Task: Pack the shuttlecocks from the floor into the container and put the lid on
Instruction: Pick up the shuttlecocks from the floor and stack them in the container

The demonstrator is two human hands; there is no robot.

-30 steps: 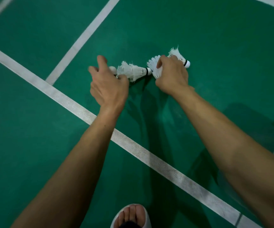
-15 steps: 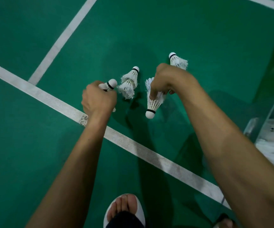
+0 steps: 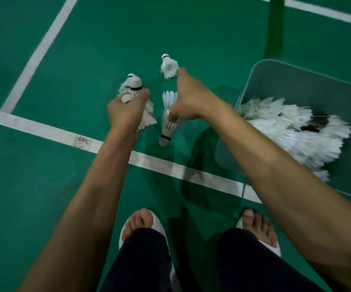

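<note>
Grips with the left hand (image 3: 126, 108) a small bunch of shuttlecocks (image 3: 133, 84), fingers curled around them, one cork upward; cannot count them exactly, since the feathers overlap and blur. Pinches with the right hand (image 3: 188, 102) two more: an upper shuttlecock (image 3: 168, 67) at the fingertips, cork pointing away, and a lower shuttlecock (image 3: 168, 123) under the thumb, cork toward the feet. Hides most right fingers behind the back of the hand. Holds both hands above the green floor (image 3: 44, 186), just left of the grey container (image 3: 297, 81). Shows only part of this container, cut by the right edge and partly covered by the forearm, with a blurred white pile (image 3: 297, 133) of shuttlecocks inside.
</note>
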